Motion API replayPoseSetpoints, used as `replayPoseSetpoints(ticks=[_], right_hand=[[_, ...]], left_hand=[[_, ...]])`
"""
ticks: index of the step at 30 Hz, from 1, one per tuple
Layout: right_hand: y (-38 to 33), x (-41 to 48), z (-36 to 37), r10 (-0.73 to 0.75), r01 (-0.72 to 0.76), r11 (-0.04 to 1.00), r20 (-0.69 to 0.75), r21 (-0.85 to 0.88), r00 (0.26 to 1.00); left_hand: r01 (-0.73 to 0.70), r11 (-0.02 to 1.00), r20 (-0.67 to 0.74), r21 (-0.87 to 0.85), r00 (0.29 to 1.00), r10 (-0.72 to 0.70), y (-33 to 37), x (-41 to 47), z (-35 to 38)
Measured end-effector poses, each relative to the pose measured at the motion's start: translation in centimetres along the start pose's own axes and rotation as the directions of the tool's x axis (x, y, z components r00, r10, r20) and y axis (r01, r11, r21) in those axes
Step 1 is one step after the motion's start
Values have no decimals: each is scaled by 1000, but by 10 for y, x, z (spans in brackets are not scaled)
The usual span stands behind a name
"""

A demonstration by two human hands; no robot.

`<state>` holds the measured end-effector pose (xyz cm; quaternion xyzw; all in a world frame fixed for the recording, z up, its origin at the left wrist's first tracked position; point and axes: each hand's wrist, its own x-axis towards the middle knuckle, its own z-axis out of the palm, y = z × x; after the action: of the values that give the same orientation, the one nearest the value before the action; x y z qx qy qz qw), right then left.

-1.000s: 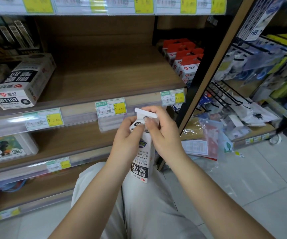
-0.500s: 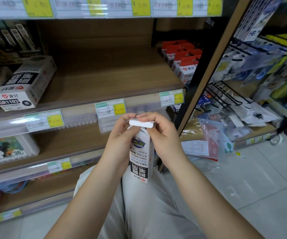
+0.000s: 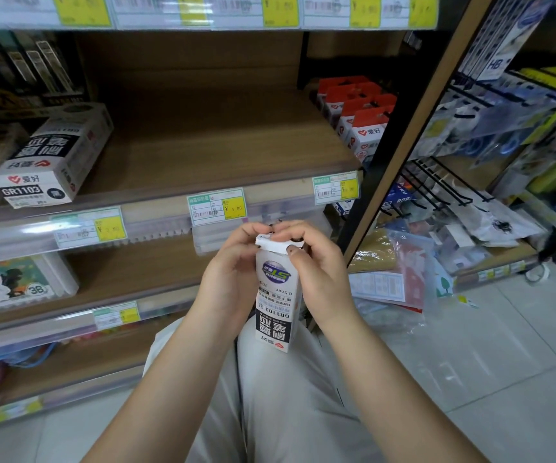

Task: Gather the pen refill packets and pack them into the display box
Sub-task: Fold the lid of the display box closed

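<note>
Left hand (image 3: 233, 279) gripping display box (image 3: 275, 302) just below the shelf (image 3: 210, 145) front edge, right hand (image 3: 320, 272) pinching its top flap (image 3: 276, 243) down. Contents hidden. Matching box (image 3: 49, 158) lying at the shelf's left end.

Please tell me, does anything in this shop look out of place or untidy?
Yes. A heap of plastic bags and papers lies loose on the floor by the right rack, not on any shelf. The white box on the left shelf lies askew, print upside down. The display box being held is upside down too.
</note>
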<state>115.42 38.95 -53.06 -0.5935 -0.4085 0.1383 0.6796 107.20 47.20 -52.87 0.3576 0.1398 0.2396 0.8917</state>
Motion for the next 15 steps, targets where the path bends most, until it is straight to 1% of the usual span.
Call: replayPoseSetpoints(ticks=[3,5,7,10,12,15], right_hand=[[-1,0,-6,-8,10,999,48,-37,999],[-3,0,-14,1,7,996,97,-85,995],[-4,1,-23,1,15,991,125,-133,992],[-4,3,-29,11,3,993,118,-116,993],[-4,4,-28,9,4,995,123,-102,992],[-3,4,-26,2,11,996,142,-92,990]], left_hand=[[-37,996,8,83,999,36,-2,1,-4],[-77,971,7,228,997,78,-1,-1,-8],[-143,904,23,403,989,146,2,-5,-12],[-265,775,81,573,960,268,5,-10,-7],[-309,724,104,617,944,314,4,-11,-4],[-330,705,93,628,931,352,3,-11,-7]])
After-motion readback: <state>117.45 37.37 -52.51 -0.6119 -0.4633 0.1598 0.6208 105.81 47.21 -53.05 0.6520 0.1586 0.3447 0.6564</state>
